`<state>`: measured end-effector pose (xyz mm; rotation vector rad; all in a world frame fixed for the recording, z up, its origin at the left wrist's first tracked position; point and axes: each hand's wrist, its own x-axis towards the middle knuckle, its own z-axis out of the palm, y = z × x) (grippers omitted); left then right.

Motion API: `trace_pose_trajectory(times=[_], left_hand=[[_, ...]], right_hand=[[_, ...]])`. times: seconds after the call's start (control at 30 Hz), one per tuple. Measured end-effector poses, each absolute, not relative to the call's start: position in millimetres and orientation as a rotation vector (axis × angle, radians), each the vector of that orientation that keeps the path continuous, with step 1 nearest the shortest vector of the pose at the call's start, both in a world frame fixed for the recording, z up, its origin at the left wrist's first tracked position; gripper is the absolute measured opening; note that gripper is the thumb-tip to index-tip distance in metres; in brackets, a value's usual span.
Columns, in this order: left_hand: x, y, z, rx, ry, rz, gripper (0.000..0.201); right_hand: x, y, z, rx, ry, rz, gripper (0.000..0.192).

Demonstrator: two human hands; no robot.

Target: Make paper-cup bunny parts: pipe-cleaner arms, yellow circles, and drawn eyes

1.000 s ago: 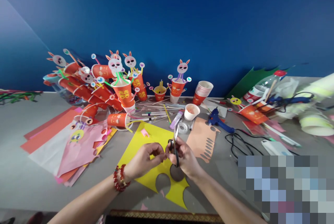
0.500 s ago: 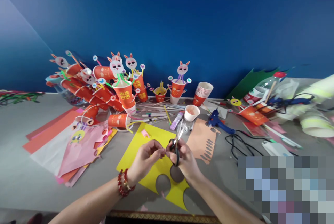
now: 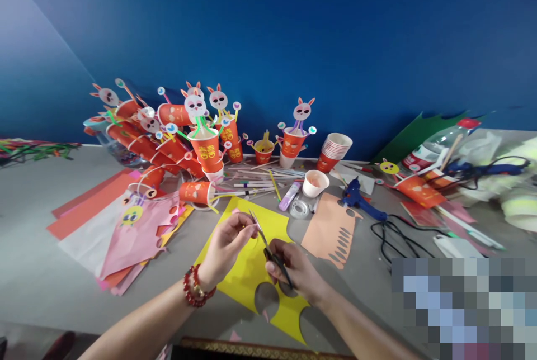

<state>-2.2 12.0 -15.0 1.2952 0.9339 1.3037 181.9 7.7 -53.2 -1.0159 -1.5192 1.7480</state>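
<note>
My right hand (image 3: 293, 268) grips black-handled scissors (image 3: 268, 248), whose blades point up and left toward my left hand. My left hand (image 3: 229, 245), with a red bead bracelet on its wrist, pinches something very small at its fingertips, right by the blade tips; I cannot tell what it is. Both hands hover over a yellow paper sheet (image 3: 247, 270) with round holes cut from its near edge.
Orange paper cups with bunny faces (image 3: 201, 145) crowd the back left. A cup stack (image 3: 335, 150), white cup (image 3: 314, 183), tape roll (image 3: 298, 209), blue glue gun (image 3: 356, 198) with black cord, peach paper (image 3: 329, 231) and pink and orange sheets (image 3: 134, 231) surround the hands.
The scissors swung from pointing up and away to pointing left toward my left hand. My right hand dropped lower and my left hand moved slightly left. The view shifted a little.
</note>
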Motion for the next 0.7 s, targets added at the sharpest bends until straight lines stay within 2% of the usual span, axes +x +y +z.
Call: trace_pose_trajectory(times=[0.7], left_hand=[[-1.2, 12.3, -17.6, 1.263, 0.919, 1.322, 0.021]], right_hand=[[178.0, 5.3, -50.2, -1.044, -1.521, 1.740, 0.061]])
